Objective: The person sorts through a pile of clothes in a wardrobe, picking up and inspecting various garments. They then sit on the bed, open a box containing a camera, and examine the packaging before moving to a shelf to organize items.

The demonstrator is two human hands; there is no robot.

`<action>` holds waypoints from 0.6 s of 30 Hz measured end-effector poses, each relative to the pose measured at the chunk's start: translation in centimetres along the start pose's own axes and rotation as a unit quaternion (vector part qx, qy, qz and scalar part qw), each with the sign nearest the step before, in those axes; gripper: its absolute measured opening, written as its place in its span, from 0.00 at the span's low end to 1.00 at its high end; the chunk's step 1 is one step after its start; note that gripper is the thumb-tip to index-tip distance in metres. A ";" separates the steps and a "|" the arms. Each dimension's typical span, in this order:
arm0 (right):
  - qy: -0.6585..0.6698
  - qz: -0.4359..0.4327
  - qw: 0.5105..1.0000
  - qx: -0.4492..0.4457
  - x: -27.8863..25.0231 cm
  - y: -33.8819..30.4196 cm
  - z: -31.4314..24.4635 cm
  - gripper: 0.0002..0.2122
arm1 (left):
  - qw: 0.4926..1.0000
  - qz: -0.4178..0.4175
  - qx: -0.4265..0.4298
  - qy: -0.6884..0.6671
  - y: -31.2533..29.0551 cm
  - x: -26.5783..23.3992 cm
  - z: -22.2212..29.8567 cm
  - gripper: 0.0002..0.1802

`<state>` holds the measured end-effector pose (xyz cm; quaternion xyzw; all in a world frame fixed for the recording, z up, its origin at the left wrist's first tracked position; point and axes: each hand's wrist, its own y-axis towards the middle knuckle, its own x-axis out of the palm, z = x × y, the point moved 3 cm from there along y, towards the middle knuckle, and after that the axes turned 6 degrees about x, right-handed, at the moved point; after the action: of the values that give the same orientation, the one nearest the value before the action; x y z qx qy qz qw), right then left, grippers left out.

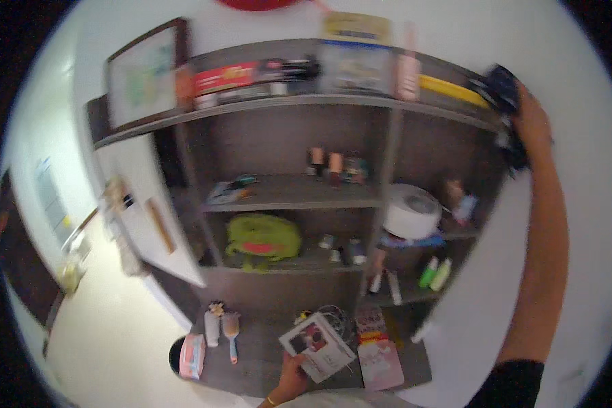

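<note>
White and flat, with a picture on its face, a pack (323, 353) is grasped at its lower left edge by the left hand (292, 376), above the lowest board (258, 369) and near a pink package (381, 364); it is judged light, fairly stiff and perhaps slick, and is best pinched along an edge, away from the corners. At the upper right corner of the shelf unit (251, 136), a dark, rumpled bundle (500, 88) is met by the right hand (532, 122), though whether it is gripped cannot be told through the blur; softness is suggested, so a full-palm hold around its middle seems advisable.
</note>
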<state>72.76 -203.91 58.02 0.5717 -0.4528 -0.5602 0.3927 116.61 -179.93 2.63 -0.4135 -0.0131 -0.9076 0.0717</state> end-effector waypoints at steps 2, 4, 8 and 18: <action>0.033 0.071 0.997 -0.021 -0.7 0.2 -0.5 0.27 | 0.995 -0.046 -0.034 -0.082 -0.5 0.2 0.7 0.33; 0.072 0.068 0.995 0.029 -1.0 0.6 -0.7 0.28 | 0.991 -0.034 -0.065 -0.113 -0.4 -0.1 0.8 0.33; 0.128 0.111 0.981 0.093 -2.0 0.0 -0.7 0.26 | 0.990 0.085 -0.085 -0.067 -0.2 -2.8 0.1 0.34; 0.154 0.163 0.971 0.078 -3.6 1.4 1.2 0.26 | 0.997 0.055 -0.033 -0.033 -1.7 -2.7 1.0 0.30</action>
<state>71.57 -200.77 60.27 0.5985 -0.5164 -0.3566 0.4980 118.91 -177.83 1.33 -0.4453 0.0372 -0.8882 0.1071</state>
